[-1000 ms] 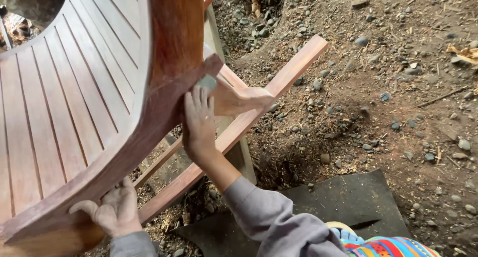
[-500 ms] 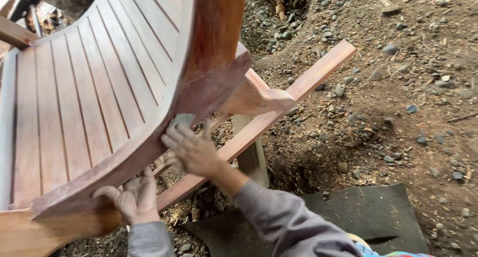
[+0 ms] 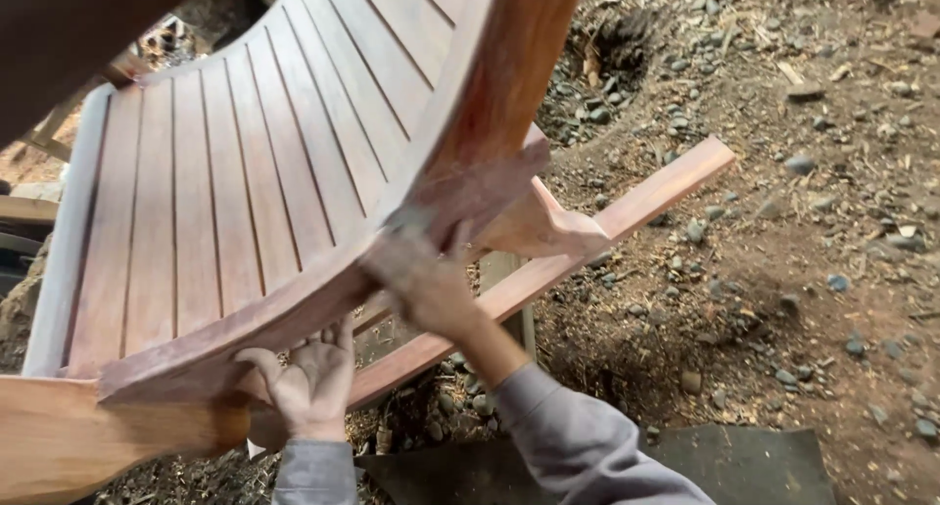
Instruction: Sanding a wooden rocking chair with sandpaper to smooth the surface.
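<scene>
Slatted wooden chair [image 3: 225, 202] lies tipped over the dirt ground [image 3: 783, 231]. Your left hand [image 3: 305, 383] grips its curved lower rail from beneath; your right hand [image 3: 423, 280], blurred, presses against the rail's edge, grasp unclear.

A single camera sat on the person's head and looked steeply down and forward over both arms. It was close to the work: the slatted wooden chair [image 3: 225, 202] filled the upper left half of the view, its top cut off by the edge. The left hand [image 3: 308, 383] and right hand [image 3: 421, 280] came up from the bottom edge, the right one blurred. Farther off, on the right side, the view took in the stony dirt ground [image 3: 803, 221], and a dark mat [image 3: 764, 461] lay at the lower edge. There was no second view to share any of it.
</scene>
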